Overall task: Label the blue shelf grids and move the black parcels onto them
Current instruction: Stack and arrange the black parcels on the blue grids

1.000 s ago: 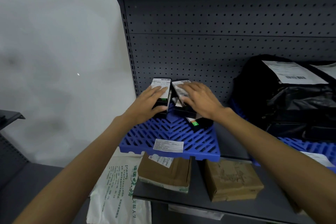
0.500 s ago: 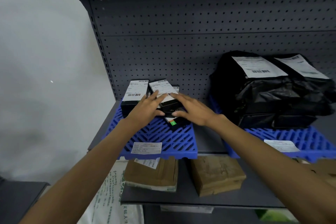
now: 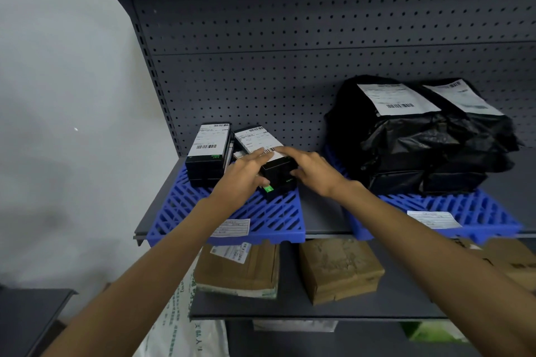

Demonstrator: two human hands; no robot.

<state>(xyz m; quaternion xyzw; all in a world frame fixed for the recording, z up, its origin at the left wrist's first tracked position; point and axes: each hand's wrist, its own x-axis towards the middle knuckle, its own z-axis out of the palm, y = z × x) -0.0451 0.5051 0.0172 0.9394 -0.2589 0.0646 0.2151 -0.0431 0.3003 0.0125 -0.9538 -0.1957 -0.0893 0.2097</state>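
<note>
Two blue shelf grids lie on the grey shelf, each with a white label at its front edge: the left grid and the right grid. On the left grid stand stacked black boxes with white barcode labels; one stack is at the back left. My left hand and my right hand grip the other black box stack from both sides. Black bagged parcels are piled on the right grid.
A perforated grey back panel closes the shelf behind. On the lower shelf lie brown cardboard parcels and a brown envelope parcel. A white bag with green print hangs at the lower left. A white wall stands to the left.
My view has shifted right and closer. My left hand left the back-left stack and joined my right hand on the middle box stack, which now sits squarer on the grid.
</note>
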